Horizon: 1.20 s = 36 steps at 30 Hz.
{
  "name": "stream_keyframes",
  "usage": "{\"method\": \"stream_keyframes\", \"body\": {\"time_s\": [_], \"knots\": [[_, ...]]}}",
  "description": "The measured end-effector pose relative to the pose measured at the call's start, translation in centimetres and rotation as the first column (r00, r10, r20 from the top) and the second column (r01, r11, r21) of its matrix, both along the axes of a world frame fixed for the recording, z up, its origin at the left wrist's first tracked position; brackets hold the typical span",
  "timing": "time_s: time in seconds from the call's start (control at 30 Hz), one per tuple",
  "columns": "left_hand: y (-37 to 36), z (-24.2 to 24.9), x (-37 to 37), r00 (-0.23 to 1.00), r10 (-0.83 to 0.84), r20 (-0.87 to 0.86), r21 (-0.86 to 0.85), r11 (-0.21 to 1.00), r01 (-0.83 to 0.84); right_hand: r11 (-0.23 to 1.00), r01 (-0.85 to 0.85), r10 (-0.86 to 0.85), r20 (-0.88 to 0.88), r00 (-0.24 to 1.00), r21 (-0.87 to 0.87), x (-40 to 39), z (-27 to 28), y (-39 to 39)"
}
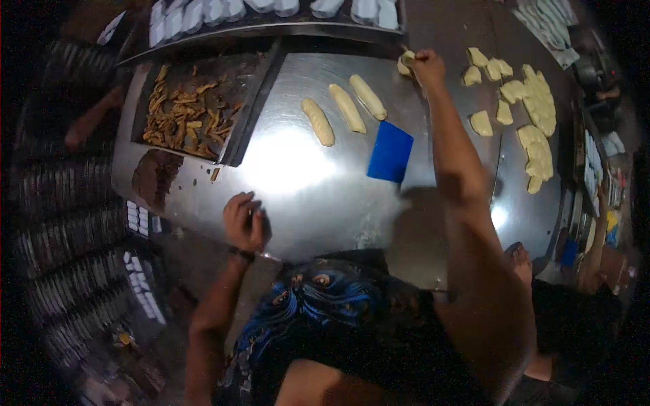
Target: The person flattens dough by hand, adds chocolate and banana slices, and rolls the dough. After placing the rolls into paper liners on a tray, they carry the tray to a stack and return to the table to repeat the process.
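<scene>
At the far side of the steel table (318,223), my right hand (429,66) is closed on a small pale dough piece (405,63). My left hand (244,220) hangs over the near table edge, fingers loosely bent and apart, holding nothing. Between the hands lie three rolled dough logs: a left one (317,122), a middle one (347,108) and a right one (367,97). A flat blue scraper (391,153) rests just nearer to me than the logs.
On the left, a dark tray (247,101) holds many brown strips. Cut dough pieces (481,123) and larger dough slabs (538,101) lie at right. White-filled moulds (203,13) line a rack behind. Another person's hand (520,262) is at the right edge; another person's arm (95,118) is at left.
</scene>
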<state>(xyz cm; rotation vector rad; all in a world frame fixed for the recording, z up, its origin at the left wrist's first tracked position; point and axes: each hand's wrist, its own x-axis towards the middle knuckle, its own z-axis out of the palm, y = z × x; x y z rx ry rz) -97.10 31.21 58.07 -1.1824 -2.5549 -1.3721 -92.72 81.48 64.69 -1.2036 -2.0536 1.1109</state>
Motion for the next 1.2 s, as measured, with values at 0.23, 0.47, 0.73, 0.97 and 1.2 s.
{"method": "stream_keyframes", "body": {"time_s": [0.23, 0.47, 0.73, 0.97, 1.2], "knots": [[12.3, 8.4, 1.0, 0.622, -0.119, 0.774, 0.424, 0.827, -0.369, 0.889, -0.435, 0.394, -0.248, 0.885, -0.140, 5.4, 6.3, -16.2], [9.3, 11.0, 2.1, 0.715, 0.001, 0.699, 0.584, 0.577, -0.571, 0.859, -0.507, 0.323, -0.691, 0.647, -0.073, 3.3, 3.6, -34.5], [-5.6, 8.5, 0.0, 0.580, 0.082, 0.810, 0.163, 0.919, -0.359, 0.653, -0.490, 0.271, -0.426, 0.863, -0.577, 2.4, 2.5, -44.9], [-13.0, -0.9, -3.5, 0.012, -0.483, 0.875, 0.442, 0.790, -0.426, 0.543, -0.788, 0.827, 0.020, 0.562, -0.291, 0.0, 11.9, -46.3], [-10.0, -0.5, -4.2, 0.499, -0.291, 0.816, 0.530, 0.721, -0.446, 0.506, -0.400, 0.552, 0.070, 0.831, 0.764, 3.4, 9.3, -44.2]]}}
